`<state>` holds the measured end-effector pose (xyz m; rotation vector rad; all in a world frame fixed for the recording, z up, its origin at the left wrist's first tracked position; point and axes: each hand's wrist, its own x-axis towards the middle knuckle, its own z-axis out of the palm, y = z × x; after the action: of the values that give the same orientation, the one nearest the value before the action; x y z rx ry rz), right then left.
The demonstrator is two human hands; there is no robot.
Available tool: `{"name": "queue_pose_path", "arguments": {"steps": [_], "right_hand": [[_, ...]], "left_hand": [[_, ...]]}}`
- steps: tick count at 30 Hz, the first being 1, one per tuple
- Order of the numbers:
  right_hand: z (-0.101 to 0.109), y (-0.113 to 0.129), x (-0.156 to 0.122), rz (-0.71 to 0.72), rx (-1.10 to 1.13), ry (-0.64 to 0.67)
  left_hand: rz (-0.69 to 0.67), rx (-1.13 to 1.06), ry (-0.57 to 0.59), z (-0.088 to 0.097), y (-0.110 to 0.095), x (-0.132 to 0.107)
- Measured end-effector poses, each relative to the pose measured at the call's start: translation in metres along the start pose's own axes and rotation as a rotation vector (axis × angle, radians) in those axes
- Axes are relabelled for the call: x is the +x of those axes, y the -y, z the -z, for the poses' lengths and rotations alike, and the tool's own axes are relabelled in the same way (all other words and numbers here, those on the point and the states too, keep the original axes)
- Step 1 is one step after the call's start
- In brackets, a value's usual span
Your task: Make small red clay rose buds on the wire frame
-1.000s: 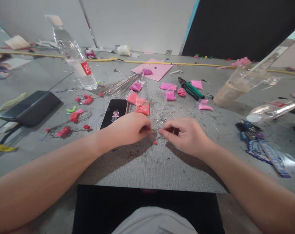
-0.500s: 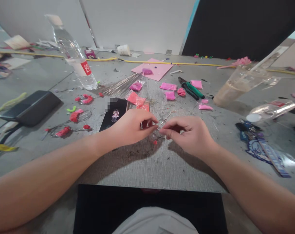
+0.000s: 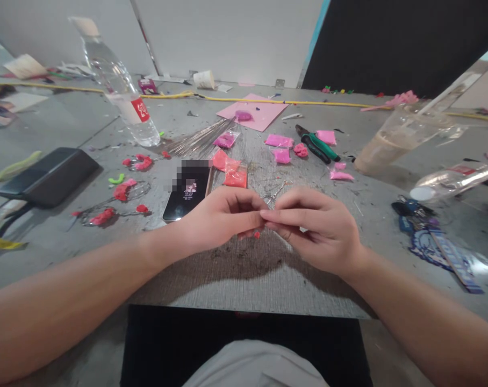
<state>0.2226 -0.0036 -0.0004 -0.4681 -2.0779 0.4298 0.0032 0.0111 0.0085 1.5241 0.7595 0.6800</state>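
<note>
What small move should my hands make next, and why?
I'd probably ease the left hand and right hand slightly apart: their fingertips meet, hiding anything pinched between them, and a small red bit lies close by, partly crowded by the left fingers.

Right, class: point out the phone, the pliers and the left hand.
Phone (image 3: 188, 192): head view, on its screen.
Pliers (image 3: 321, 145): head view, on a green handle.
Left hand (image 3: 223, 219): head view, on the middle of the hand.
</note>
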Motion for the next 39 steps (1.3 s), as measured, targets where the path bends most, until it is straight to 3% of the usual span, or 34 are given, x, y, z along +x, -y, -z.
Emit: {"name": "queue_pose_path", "arguments": {"steps": [11,15,26,39], "right_hand": [[-0.0024,0.0015,0.0012,-0.005,-0.076,-0.024],[-0.0027,0.002,0.0019,-0.028,-0.094,-0.043],[0.001,0.0016,0.0035,-0.28,0.03,-0.003],[-0.0025,-0.003,0.0012,-0.416,0.204,-0.017]], "left_hand": [[0.016,-0.065,0.005,0.0006,0.0011,0.0017],[0.008,0.031,-0.012,0.0014,0.0008,0.0011],[-0.085,0.239,-0.045,0.0027,-0.0019,0.0018],[-0.257,0.588,-0.125,0.0003,-0.0021,-0.0029]]}}
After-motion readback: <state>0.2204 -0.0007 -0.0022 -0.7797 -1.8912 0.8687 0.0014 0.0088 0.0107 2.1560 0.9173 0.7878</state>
